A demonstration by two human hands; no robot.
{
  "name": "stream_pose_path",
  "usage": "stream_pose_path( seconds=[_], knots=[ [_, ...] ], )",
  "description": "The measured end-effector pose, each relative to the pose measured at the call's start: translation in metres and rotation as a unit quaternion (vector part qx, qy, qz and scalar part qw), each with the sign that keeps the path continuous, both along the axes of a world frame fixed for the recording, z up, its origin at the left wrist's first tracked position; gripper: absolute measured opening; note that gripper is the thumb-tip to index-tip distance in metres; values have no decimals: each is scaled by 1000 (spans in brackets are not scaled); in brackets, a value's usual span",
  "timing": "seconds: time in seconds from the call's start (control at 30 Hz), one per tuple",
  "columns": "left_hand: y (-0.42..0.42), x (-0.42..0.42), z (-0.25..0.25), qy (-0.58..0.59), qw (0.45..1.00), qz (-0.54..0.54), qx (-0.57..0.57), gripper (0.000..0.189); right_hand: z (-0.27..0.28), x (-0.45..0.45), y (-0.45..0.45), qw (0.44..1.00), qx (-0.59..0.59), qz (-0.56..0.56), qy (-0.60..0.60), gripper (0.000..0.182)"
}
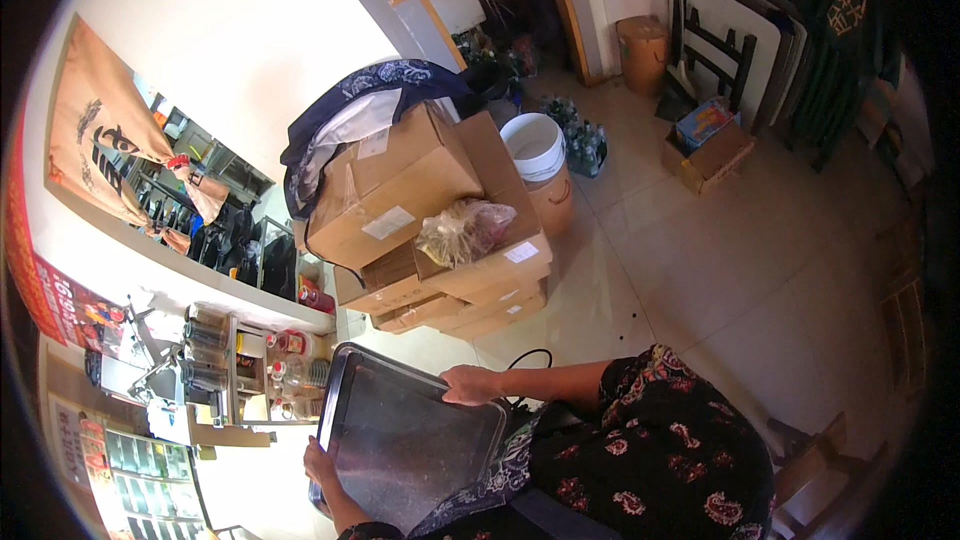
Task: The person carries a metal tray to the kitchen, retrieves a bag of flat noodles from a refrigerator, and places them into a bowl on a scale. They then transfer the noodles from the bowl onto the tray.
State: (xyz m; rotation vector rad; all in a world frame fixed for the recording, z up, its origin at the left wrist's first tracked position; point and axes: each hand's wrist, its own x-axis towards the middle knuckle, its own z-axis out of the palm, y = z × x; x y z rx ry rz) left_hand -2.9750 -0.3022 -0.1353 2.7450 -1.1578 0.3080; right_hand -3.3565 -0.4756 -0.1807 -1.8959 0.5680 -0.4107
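A rectangular metal tray (420,442) with a raised, shiny rim is held tilted before my body. My left hand (321,463) grips its edge at the lower left of the view. At the opposite edge, my right hand (472,384) is closed over the rim, thumb on the inner side. The tray's surface looks dark, with small light specks, and nothing lies in it. Part of its near edge is hidden by a patterned apron (480,480).
Stacked cardboard boxes (397,187) stand ahead, with a tied plastic bag (465,232) on them. Right of these are a white bucket (532,146), bottles (583,142) and an open carton (709,157). Shelves with jars (300,375) are at left, folded tabletops (731,45) at upper right.
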Motion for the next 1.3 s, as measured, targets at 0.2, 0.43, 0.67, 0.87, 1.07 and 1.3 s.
stream_pose_path(
  seconds=[0.2, 0.43, 0.67, 0.87, 1.07, 1.3],
  knots=[
    [-7, -11, 5, 3, 1000, -5, 8, 61, -6, -1, -3, 1000, 3, 8, -9, 33],
    [-8, -11, 6, 33, 999, 29, -17, 63, -11, 3, -3, 1000, -3, 2, -13, 34],
    [-4, -6, 2, -15, 1000, -18, 19, 59, -13, 3, -1, 1000, -9, 2, 1, 35],
    [0, -3, 0, 18, 999, 25, -7, 57, -13, 5, 1, 1000, -5, 6, -7, 35],
    [7, -7, 4, -7, 1000, 13, 1, 59, -11, 7, 5, 1000, -9, 6, -5, 34],
    [4, -17, 11, 50, 997, 45, -24, 61, -14, 7, 3, 1000, 8, 12, -5, 34]
  ],
)
